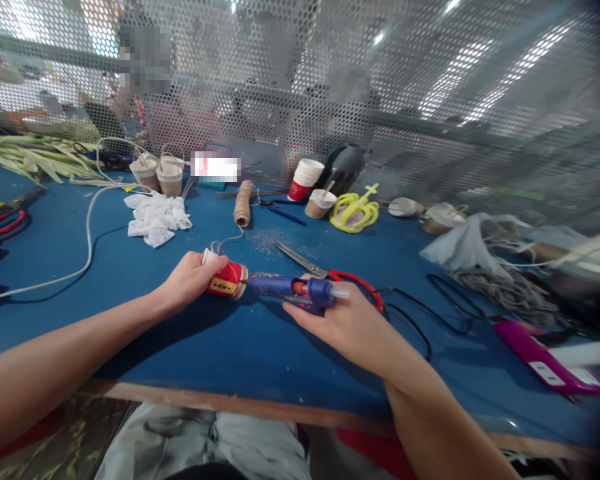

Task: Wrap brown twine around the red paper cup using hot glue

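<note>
A small red paper cup (226, 280) lies on its side in my left hand (194, 279), whose fingers are closed round it. My right hand (343, 327) grips a blue hot glue gun (280, 287), its nozzle pointing left at the cup's rim, touching or very close to it. A clear glue stick (341, 292) sticks out of the gun's back end. From a roll of jute twine (243, 203) behind the cup, a strand runs towards my left hand. Red-handled scissors (325, 270) lie open just behind the glue gun.
Crumpled white cloth (157, 217) and twine-wrapped cups (170, 179) are at back left. Stacked paper cups (306, 179), a yellow crown-shaped piece (355, 212) and dark-blue pliers (285, 208) stand or lie behind. Grey cord (505, 290) and a purple power strip (545, 360) are right. A perforated metal screen (280, 87) closes the back.
</note>
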A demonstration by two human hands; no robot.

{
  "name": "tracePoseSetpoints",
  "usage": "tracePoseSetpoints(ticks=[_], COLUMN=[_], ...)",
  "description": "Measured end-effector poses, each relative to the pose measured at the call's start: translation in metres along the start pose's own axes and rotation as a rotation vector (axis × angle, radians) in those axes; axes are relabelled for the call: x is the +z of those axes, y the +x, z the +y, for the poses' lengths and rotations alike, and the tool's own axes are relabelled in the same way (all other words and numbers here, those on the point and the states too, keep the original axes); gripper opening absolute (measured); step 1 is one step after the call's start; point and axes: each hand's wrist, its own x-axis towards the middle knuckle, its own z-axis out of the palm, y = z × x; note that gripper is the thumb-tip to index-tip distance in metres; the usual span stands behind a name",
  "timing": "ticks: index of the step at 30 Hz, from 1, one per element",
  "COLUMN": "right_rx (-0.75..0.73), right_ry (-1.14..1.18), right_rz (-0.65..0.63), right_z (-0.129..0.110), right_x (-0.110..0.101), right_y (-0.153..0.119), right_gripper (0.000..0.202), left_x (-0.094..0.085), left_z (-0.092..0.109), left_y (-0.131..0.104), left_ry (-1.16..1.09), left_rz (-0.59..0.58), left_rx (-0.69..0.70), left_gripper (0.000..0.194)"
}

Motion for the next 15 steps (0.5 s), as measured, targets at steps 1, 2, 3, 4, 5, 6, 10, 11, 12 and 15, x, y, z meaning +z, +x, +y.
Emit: tracePoseSetpoints(ticks=[1,2,3,4,5,6,10,11,12,15], right_rx=[0.007,0.012,0.015,0.018,0.022,0.029,0.055,0.058,0.06,0.052], right_ry=[-0.009,-0.02,-0.033,-0.044,-0.051,-0.054,-0.066,-0.071,-0.076,-0.09], right_rz=[-0.01,-0.017,-0.018,-0.018,-0.013,-0.006,0.009,0.008,0.003,-0.007], right_z=[-0.0005,-0.0011,-0.0016,-0.0022,-0.0028,-0.0034,-0.0061,-0.0067,-0.0072,-0.008], right_x=[0.0001,0.0001,0.0001,0.0001,-0.0001,-0.0004,-0.0022,-0.0027,-0.0031,-0.0039], right_y=[-0.0003,-0.0005,-0.0005,-0.0004,-0.0001,0.0002,0.002,0.0024,0.0027,0.0035], right_gripper=[0.009,0.01,0.01,0.01,0.01,0.01,0.012,0.012,0.012,0.014], left_x=[0.0,0.0001,0.0,0.0,0.0,0.0,0.0001,0.0001,0.0001,-0.0002], left_z=[0.0,0.0,-0.0001,-0.0004,-0.0007,-0.0012,-0.004,-0.0049,-0.0058,-0.008], left_y=[-0.0001,-0.0002,-0.0004,-0.0005,-0.0008,-0.001,-0.0015,-0.0014,-0.0013,-0.0012], left_ry=[0.003,0.005,0.004,0.005,0.003,0.001,0.012,0.016,0.022,0.029], left_rz=[0.002,0.003,0.002,0.0,-0.005,-0.012,-0.021,-0.018,-0.014,-0.011], left_rx=[-0.001,-0.001,0.0,0.001,0.003,0.005,0.012,0.014,0.018,0.034], left_gripper=[0.032,0.032,0.033,0.034,0.035,0.036,0.04,0.041,0.041,0.04])
